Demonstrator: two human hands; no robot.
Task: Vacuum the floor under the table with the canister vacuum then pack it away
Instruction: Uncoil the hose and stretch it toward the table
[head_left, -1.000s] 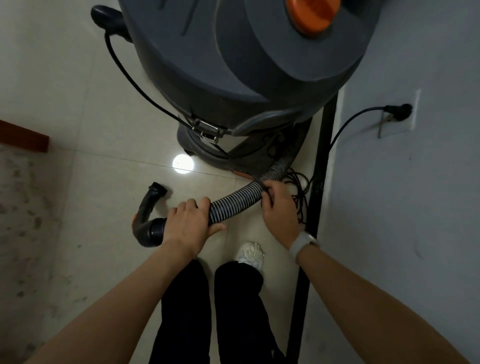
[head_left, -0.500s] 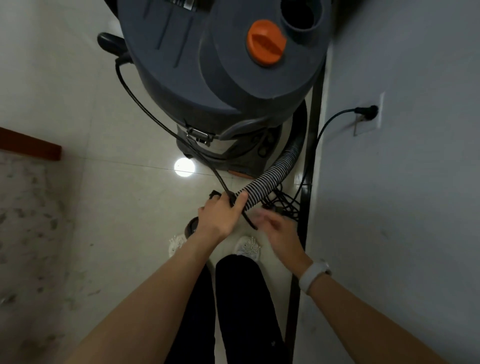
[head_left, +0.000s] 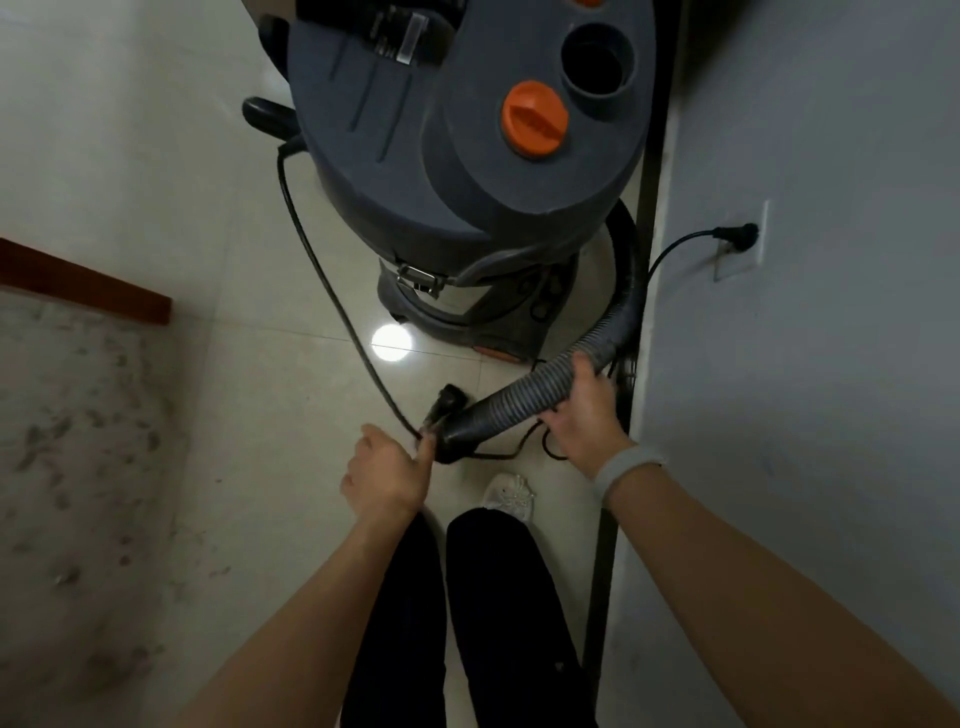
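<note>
In front of the grey drum-shaped canister vacuum (head_left: 467, 171), the right hand (head_left: 584, 415) grips the ribbed grey hose (head_left: 524, 397). The left hand (head_left: 387, 473) pinches the thin black power cord (head_left: 332, 291) beside the hose's black end cuff (head_left: 460, 431).

A wall socket (head_left: 740, 244) and a white shoe (head_left: 510, 496).

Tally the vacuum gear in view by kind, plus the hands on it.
Canister vacuum: 1
Ribbed hose: 1, gripped by the right hand
Power cord: 1, pinched by the left hand
Wall plug: 1, in the socket
Hands: 2
Total: 6
</note>
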